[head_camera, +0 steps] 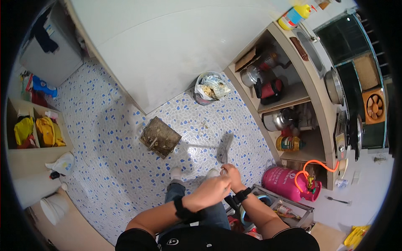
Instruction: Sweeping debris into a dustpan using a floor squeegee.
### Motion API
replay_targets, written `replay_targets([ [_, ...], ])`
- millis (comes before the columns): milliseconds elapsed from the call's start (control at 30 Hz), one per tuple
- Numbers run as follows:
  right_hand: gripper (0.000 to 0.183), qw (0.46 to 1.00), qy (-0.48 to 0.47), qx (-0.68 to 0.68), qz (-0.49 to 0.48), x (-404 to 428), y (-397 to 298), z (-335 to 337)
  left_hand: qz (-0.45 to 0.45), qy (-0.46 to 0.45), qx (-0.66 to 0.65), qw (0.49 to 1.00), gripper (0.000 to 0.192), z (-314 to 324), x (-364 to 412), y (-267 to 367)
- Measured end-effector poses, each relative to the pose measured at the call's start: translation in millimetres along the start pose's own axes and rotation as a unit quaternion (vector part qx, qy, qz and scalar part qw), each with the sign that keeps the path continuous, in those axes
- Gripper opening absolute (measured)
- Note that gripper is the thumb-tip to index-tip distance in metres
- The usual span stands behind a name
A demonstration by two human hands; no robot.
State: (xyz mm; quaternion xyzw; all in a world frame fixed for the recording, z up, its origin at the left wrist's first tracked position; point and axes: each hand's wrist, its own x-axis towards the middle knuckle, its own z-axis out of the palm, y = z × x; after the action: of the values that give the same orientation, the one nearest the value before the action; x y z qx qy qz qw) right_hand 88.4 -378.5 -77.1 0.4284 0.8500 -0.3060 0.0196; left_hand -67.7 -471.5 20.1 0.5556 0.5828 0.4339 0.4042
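My left hand [213,190] and my right hand [233,177] are together in front of my body, fingers curled around the upper end of a pale handle [223,171], seen nearly end-on. Below them a grey, elongated head [225,149] is on the floor, apparently a broom's; its details are blurred. Small scraps of debris [204,125] lie on the patterned floor beyond it. To the left stands a dirty, worn dustpan [161,136] with an upright handle [153,144].
A bin [204,101] full of rubbish stands against the white partition [176,47]. Open shelves [284,102] with pots line the right side, beside a pink gas cylinder [282,183] with an orange hose [317,162]. A metal rack [303,205] is by my right arm. Cubbies [34,108] stand left.
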Motion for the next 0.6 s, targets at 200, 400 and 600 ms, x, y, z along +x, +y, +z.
replay_targets([
  [200,0.022,0.994,0.009,0.096,0.052,19,22,82,-0.070,0.019,0.008,0.997,0.013,-4,-4,-36],
  [400,0.016,0.985,0.097,0.145,-0.010,61,-67,73,-0.077,0.061,0.106,0.990,0.012,-52,-11,-3],
  [600,0.014,0.982,0.119,0.137,-0.059,54,-80,39,0.037,0.099,0.133,0.986,0.009,-50,-16,18],
])
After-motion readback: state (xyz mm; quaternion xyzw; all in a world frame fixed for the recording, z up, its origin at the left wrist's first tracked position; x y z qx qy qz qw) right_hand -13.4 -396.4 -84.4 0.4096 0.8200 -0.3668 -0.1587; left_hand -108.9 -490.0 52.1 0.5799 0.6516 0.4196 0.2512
